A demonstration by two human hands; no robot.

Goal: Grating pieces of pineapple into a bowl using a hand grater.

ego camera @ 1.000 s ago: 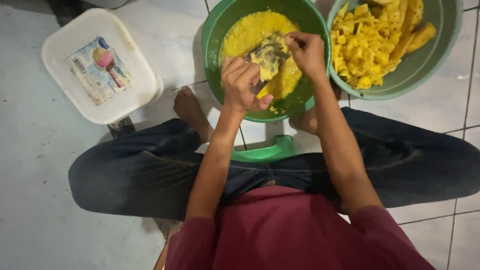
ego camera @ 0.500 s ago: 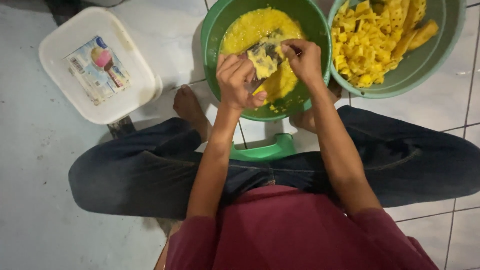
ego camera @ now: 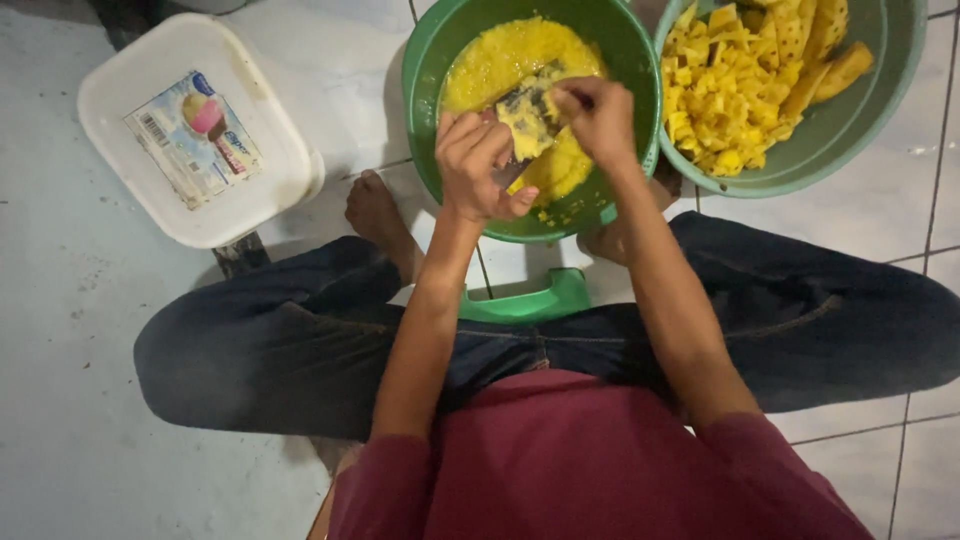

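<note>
My left hand (ego camera: 478, 165) grips the lower end of a metal grater (ego camera: 520, 118) that leans inside a green bowl (ego camera: 430, 60). My right hand (ego camera: 597, 115) presses a yellow fruit piece (ego camera: 560, 88) against the grater's upper face. Yellow grated pulp (ego camera: 500, 55) fills the bowl under and behind the grater. Most of the grater is hidden by pulp and by my fingers.
A second green basin (ego camera: 860, 130) at the upper right holds several cut yellow fruit chunks (ego camera: 740, 90). A white lidded tub (ego camera: 190, 125) with a picture label sits at the left on the tiled floor. My crossed legs and a green low stool edge (ego camera: 525, 300) lie below the bowl.
My right hand has slid the fruit piece up the grater, away from me. The left hand keeps its hold with little movement.
</note>
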